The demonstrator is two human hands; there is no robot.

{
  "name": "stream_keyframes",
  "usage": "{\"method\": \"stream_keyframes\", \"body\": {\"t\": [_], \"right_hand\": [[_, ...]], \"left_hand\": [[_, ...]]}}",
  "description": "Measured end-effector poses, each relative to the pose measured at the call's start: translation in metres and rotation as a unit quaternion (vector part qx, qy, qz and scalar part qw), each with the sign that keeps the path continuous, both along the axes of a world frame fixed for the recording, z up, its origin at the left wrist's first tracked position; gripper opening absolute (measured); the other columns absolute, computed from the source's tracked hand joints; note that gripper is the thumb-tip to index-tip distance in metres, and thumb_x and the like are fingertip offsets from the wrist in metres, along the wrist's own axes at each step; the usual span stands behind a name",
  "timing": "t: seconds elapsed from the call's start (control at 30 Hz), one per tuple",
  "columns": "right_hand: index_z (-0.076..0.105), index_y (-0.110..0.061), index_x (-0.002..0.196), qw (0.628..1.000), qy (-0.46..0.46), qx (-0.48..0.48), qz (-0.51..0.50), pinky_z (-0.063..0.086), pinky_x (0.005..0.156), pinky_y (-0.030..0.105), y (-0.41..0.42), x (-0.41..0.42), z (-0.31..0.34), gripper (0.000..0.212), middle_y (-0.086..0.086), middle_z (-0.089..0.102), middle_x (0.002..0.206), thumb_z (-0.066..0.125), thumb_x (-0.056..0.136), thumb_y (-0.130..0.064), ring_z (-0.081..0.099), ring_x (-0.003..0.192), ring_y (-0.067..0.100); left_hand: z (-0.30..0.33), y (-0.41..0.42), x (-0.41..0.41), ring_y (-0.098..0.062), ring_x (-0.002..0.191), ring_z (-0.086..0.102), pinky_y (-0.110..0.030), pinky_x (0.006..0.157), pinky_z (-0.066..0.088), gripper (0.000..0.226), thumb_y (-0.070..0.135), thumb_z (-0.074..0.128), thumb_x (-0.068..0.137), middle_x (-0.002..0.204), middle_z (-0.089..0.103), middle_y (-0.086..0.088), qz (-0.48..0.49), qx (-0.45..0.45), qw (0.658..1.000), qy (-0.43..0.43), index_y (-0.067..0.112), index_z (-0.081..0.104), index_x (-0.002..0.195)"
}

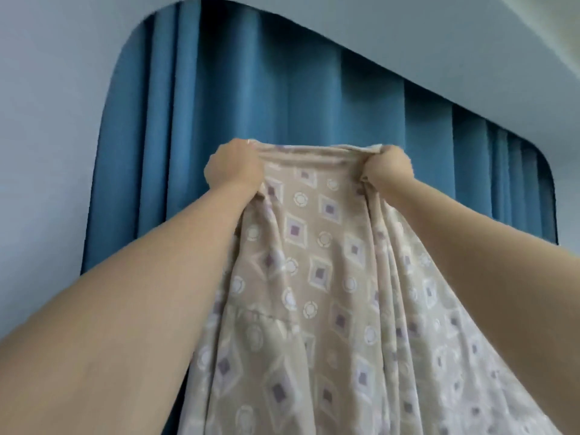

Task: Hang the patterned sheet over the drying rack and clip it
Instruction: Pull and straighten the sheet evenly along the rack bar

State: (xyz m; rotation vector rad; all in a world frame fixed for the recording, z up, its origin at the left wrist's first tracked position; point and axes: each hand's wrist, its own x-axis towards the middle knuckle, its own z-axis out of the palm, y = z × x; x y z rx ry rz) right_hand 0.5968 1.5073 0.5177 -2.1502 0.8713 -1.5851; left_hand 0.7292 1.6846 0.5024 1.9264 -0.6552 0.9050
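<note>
The patterned sheet is beige with white-and-purple diamonds and rings. It hangs down from my two raised hands and fills the lower middle of the view. My left hand is a fist clamped on the sheet's top edge at the left. My right hand grips the same edge at the right. Between the hands the top hem is stretched nearly straight. No drying rack and no clip is in view.
A blue pleated curtain hangs behind the sheet across the middle. A pale wall lies to the left, and a white ceiling runs above to the right.
</note>
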Motion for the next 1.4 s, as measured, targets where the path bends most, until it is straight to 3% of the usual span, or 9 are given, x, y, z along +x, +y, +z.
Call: {"method": "stream_keyframes", "body": {"t": [0.13,0.2,0.37,0.6,0.9,1.07,1.13,1.27,1.4], "right_hand": [[0.064,-0.011,0.112,0.897,0.441,-0.015,0.022,0.045,0.075,0.027,0.008,0.043,-0.042,0.033,0.008,0.064,0.107,0.049,0.096,-0.035,0.057,0.087,0.024],[0.066,-0.009,0.112,0.865,0.496,0.028,0.075,0.047,0.084,0.031,0.010,0.047,-0.075,0.040,0.010,0.065,0.112,0.042,0.099,-0.039,0.063,0.099,0.029],[0.049,-0.013,0.064,0.972,0.184,-0.136,0.053,0.040,0.065,0.034,0.021,0.032,-0.127,0.045,0.008,0.061,0.070,0.035,0.097,-0.040,0.057,0.075,0.033],[0.068,-0.009,0.095,0.901,-0.045,-0.431,0.017,0.032,0.106,0.046,0.068,0.028,-0.210,0.022,0.008,0.063,0.109,0.052,0.089,-0.025,0.054,0.109,0.031],[0.063,-0.005,0.073,0.793,0.121,-0.595,0.055,0.021,0.114,0.058,0.091,0.039,-0.276,0.032,0.011,0.058,0.081,0.045,0.092,-0.023,0.059,0.102,0.036],[0.065,-0.003,0.097,0.745,0.239,-0.616,0.097,0.019,0.116,0.056,0.087,0.037,-0.334,0.035,0.013,0.062,0.091,0.038,0.094,-0.026,0.056,0.108,0.035],[0.058,-0.002,0.124,0.753,0.274,-0.593,0.080,0.014,0.118,0.054,0.084,0.034,-0.358,0.045,0.015,0.062,0.114,0.041,0.092,-0.029,0.050,0.123,0.035],[0.053,-0.002,0.131,0.752,0.303,-0.581,0.074,0.016,0.117,0.054,0.095,0.035,-0.390,0.052,0.014,0.062,0.115,0.044,0.086,-0.026,0.052,0.119,0.034],[0.052,-0.002,0.133,0.758,0.300,-0.576,0.059,0.017,0.117,0.054,0.105,0.037,-0.398,0.054,0.016,0.060,0.121,0.042,0.086,-0.025,0.051,0.122,0.036]], "left_hand": [[-0.015,-0.011,0.033,-0.030,0.091,0.061,-0.033,0.079,0.047,0.033,0.022,0.041,0.094,0.113,0.065,-0.013,0.021,0.248,0.960,0.126,0.011,0.063,0.116],[-0.054,-0.013,0.026,-0.027,0.075,0.060,-0.034,0.068,0.049,0.038,0.038,0.036,0.101,0.096,0.065,-0.011,-0.082,0.343,0.907,0.232,0.010,0.060,0.108],[-0.165,0.010,-0.008,-0.016,0.096,0.064,-0.035,0.092,0.046,0.069,0.075,0.021,0.091,0.102,0.070,0.006,-0.293,0.222,0.868,0.333,0.029,0.069,0.107],[-0.311,0.038,-0.038,0.002,0.109,0.059,-0.039,0.101,0.047,0.053,0.081,0.037,0.083,0.117,0.064,0.023,-0.369,0.085,0.889,0.256,0.047,0.054,0.120],[-0.408,0.072,-0.018,-0.021,0.082,0.072,-0.047,0.082,0.058,0.026,0.042,0.062,0.078,0.088,0.074,-0.003,-0.276,0.303,0.813,0.413,0.020,0.072,0.086],[-0.421,0.093,-0.011,-0.027,0.063,0.050,-0.035,0.049,0.030,0.008,0.009,0.049,0.085,0.068,0.054,-0.004,-0.008,0.033,0.981,0.193,0.006,0.047,0.078],[-0.425,0.102,-0.011,-0.023,0.063,0.044,-0.035,0.054,0.029,0.007,0.012,0.050,0.088,0.073,0.053,0.000,0.015,-0.021,0.994,0.108,0.009,0.045,0.092],[-0.465,0.112,0.005,-0.025,0.073,0.062,-0.035,0.063,0.050,0.038,0.053,0.050,0.091,0.080,0.064,-0.001,-0.036,0.319,0.877,0.359,0.016,0.060,0.087],[-0.453,0.106,0.000,-0.025,0.077,0.056,-0.031,0.062,0.042,0.013,0.007,0.044,0.089,0.079,0.060,-0.002,-0.003,0.006,0.961,0.278,0.008,0.056,0.081]]}}
